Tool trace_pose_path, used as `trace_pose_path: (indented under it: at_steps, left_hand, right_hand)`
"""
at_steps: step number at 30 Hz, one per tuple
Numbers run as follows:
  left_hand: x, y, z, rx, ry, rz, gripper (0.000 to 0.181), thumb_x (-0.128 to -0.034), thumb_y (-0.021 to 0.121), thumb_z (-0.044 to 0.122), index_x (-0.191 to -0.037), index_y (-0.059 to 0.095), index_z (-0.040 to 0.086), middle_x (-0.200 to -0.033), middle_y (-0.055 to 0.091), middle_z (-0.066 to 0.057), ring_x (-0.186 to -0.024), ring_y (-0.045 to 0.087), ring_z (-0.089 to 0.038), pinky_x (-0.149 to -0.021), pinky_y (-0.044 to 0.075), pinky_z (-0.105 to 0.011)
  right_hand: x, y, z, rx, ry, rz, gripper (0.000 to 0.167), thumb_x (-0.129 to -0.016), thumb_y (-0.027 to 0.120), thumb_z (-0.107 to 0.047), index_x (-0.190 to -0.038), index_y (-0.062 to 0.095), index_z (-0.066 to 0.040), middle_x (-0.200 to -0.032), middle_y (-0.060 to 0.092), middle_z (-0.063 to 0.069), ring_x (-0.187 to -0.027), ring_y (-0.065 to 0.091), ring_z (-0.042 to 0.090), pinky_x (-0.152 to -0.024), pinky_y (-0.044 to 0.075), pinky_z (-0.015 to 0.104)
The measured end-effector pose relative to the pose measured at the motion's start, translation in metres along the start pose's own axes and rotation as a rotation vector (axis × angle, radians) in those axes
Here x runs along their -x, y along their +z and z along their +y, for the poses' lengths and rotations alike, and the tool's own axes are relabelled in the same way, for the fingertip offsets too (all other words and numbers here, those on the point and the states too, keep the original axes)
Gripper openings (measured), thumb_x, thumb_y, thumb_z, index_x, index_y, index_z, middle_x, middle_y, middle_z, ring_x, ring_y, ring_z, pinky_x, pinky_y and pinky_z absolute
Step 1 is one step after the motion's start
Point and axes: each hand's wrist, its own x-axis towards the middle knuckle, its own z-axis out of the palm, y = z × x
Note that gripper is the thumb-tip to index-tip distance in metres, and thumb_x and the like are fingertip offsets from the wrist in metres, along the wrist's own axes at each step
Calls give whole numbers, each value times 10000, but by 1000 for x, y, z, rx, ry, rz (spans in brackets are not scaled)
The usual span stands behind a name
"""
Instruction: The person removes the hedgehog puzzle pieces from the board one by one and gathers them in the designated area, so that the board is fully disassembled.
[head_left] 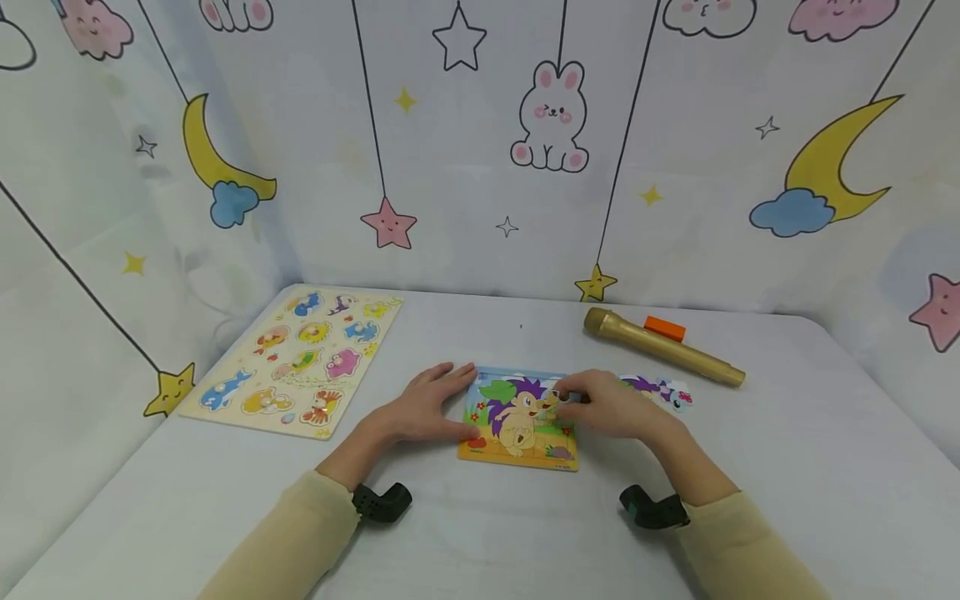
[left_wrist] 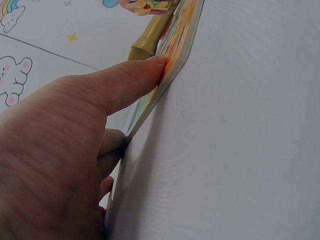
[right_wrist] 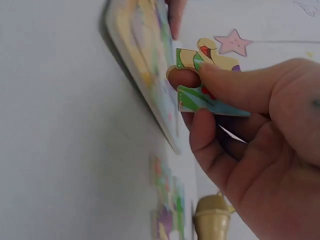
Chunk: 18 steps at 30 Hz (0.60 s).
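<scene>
A hedgehog jigsaw puzzle lies in its rectangular board at the middle of the table. My left hand rests along the board's left edge with fingers spread. In the left wrist view its thumb presses the board's rim. Over the board's right side, my right hand pinches a notched jigsaw piece between thumb and fingers. Green, blue and part of a beige snout are printed on this piece, and the right wrist view shows it raised off the board. Its far part is hidden by the thumb.
Loose jigsaw pieces lie right of the board, partly behind my right hand. Beyond them are a gold toy microphone and an orange block. A cream board of animal pictures lies at the left. A patterned curtain hangs behind.
</scene>
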Motion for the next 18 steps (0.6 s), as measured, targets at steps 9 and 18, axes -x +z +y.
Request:
trace_pose_path:
  at_steps: [9,18]
  left_hand:
    - [0,0,2,5,20,2,921,-838,736,522,-1602,321,216,-1663,225,-50,-1524,102,-318,-1166,191,-619]
    - [2,-2,1,7,8,0,930,-835,739,520,-1603,319,206,-1662,225,-65,-1523,103,-330,-1164,184,-628]
  right_hand:
    - [28,-32,18,-45,30,20,352,-1009,618,-182,-1333,617,-46,-998,609,41,-849,535,223,-690,481,344]
    - [68,-46,60,-57,45,141,281,-999,647,-156,-1260,591,-70,-1132,608,80,-1004,549,292,-742,511,312]
